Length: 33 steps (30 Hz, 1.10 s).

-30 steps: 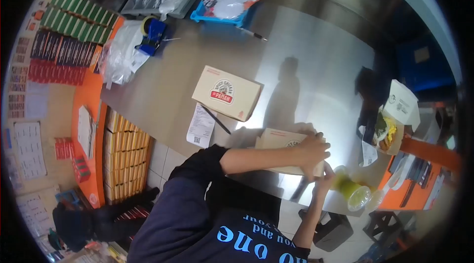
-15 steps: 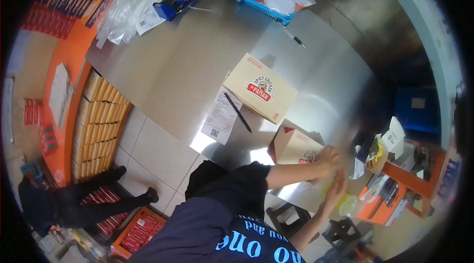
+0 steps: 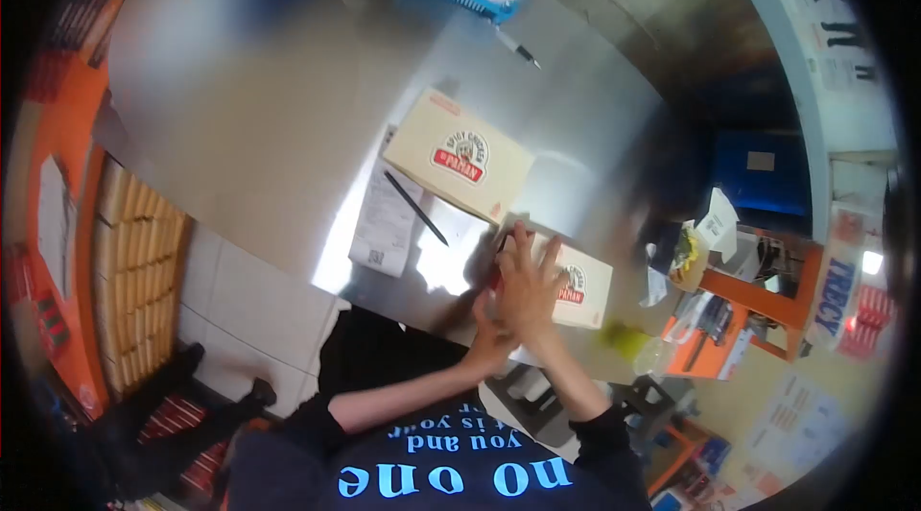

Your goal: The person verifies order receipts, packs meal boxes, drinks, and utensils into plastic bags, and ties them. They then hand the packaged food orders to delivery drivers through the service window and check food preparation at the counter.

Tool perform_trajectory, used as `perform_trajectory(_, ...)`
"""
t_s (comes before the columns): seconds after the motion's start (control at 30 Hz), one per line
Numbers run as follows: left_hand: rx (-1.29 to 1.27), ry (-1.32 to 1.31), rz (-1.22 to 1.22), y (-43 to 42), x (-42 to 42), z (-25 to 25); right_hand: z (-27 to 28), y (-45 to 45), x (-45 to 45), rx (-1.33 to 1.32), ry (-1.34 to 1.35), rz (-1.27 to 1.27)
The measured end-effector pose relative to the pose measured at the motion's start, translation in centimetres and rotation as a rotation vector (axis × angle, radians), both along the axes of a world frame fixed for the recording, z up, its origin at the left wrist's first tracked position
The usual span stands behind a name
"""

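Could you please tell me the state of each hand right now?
Left hand: at the left end of the nearer box; open or closed cannot be told.
Right hand: open, fingers spread over that box's left end.

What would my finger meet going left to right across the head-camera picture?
Stacked yellow packs, printed receipt, upper Spicy Chicken Si Paman box, lower Si Paman box, green drink cup, opened food box, blue container.

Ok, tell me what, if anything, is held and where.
Both hands are at the left end of the nearer box; whether they grip it cannot be told.
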<state>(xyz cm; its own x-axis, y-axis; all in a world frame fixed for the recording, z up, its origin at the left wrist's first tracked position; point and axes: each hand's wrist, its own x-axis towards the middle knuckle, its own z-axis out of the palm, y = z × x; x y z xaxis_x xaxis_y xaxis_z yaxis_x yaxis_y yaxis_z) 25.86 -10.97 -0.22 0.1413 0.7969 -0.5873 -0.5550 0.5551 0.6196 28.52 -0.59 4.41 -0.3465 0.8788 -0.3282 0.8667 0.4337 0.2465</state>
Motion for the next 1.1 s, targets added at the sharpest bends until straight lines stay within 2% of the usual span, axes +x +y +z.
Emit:
perform_trajectory(0.03,-0.059,-0.187,0.021,1.2,0.4,0.2,1.8,1.1,0.4,-0.195,-0.033,0.082)
perform_trajectory(0.07,-0.03,-0.177,-0.003,2.4,0.8,0.1,4.2,3.5,0.7,-0.386,-0.056,0.152)
perform_trajectory(0.1,-0.105,-0.262,0.051,3.8,0.6,0.3,5.9,6.1,1.9,-0.655,0.101,0.256)
perform_trajectory(0.17,-0.165,-0.352,0.108,4.9,0.6,0.3,6.3,6.7,2.9,-0.674,0.096,0.258)
perform_trajectory(0.2,-0.088,-0.24,0.026,4.9,0.4,-0.4,6.5,7.1,3.2,-0.692,0.1,0.272)
perform_trajectory(0.23,-0.009,-0.121,-0.058,4.9,-0.1,-1.0,4.0,4.9,3.7,-0.451,0.186,0.258)
perform_trajectory(0.27,0.006,-0.119,-0.062,4.5,-1.1,-1.0,3.1,3.3,3.0,-0.212,0.069,0.315)
perform_trajectory(0.33,0.22,0.248,-0.028,3.2,-3.7,0.2,5.4,4.1,4.6,-0.414,0.606,0.247)
perform_trajectory(0.4,0.531,0.618,-0.015,4.6,-6.6,3.5,8.6,5.1,8.4,-0.374,0.56,0.172)
perform_trajectory(0.43,0.714,0.834,-0.349,6.8,-7.9,6.3,9.5,5.4,9.7,-0.333,0.513,0.123)
perform_trajectory(0.47,0.733,0.838,-0.362,8.1,-6.9,6.4,9.2,5.4,10.4,-0.315,0.523,0.111)
perform_trajectory(0.53,1.147,1.341,-0.631,10.7,-3.4,5.9,6.8,5.3,12.7,-0.531,-0.046,0.002)
perform_trajectory(0.57,1.261,1.509,-0.542,12.2,-1.4,3.3,4.8,5.4,14.8,-0.618,0.202,-0.021)
perform_trajectory(0.6,1.276,1.52,-0.533,13.5,-1.2,3.6,5.3,5.7,15.4,-0.6,0.206,-0.019)
perform_trajectory(0.67,0.996,1.078,-1.123,15.4,-1.6,4.3,5.8,5.8,15.9,-0.64,0.432,0.028)
perform_trajectory(0.7,0.953,1.036,-1.255,16.2,-1.9,4.7,4.8,4.9,16.7,-0.55,0.436,0.074)
perform_trajectory(0.73,1.024,1.087,-1.156,15.5,-1.7,4.3,2.5,4.1,17.9,-0.439,0.522,0.144)
perform_trajectory(0.8,1.117,1.178,-0.986,13.7,-1.0,1.6,1.4,3.6,18.4,-0.351,0.66,0.203)
perform_trajectory(0.83,1.163,1.263,-0.845,12.9,-0.7,0.1,2.1,3.5,18.1,-0.373,0.701,0.156)
perform_trajectory(0.87,1.177,1.138,-0.859,13.5,-1.7,1.5,2.4,2.5,18.1,-0.324,0.611,0.089)
perform_trajectory(0.9,1.149,1.14,-0.908,13.6,-2.1,2.9,5.2,2.0,16.3,-0.243,0.554,0.072)
perform_trajectory(0.93,1.119,1.13,-0.95,13.6,-2.4,3.7,6.6,1.3,14.7,-0.121,0.606,-0.031)
perform_trajectory(0.97,1.142,1.041,-0.961,13.6,-3.0,3.6,7.0,0.6,12.8,0.175,0.564,-0.092)
perform_trajectory(1.0,1.173,0.932,-0.97,13.3,-3.4,3.2,6.2,-0.1,12.3,0.291,0.513,-0.117)
perform_trajectory(1.07,1.222,0.914,-0.835,12.4,-3.6,1.3,0.1,-1.3,14.1,0.33,0.298,0.004)
perform_trajectory(1.1,1.183,0.951,-0.929,12.4,-4.7,2.5,-2.7,-1.3,15.6,0.365,0.213,0.084)
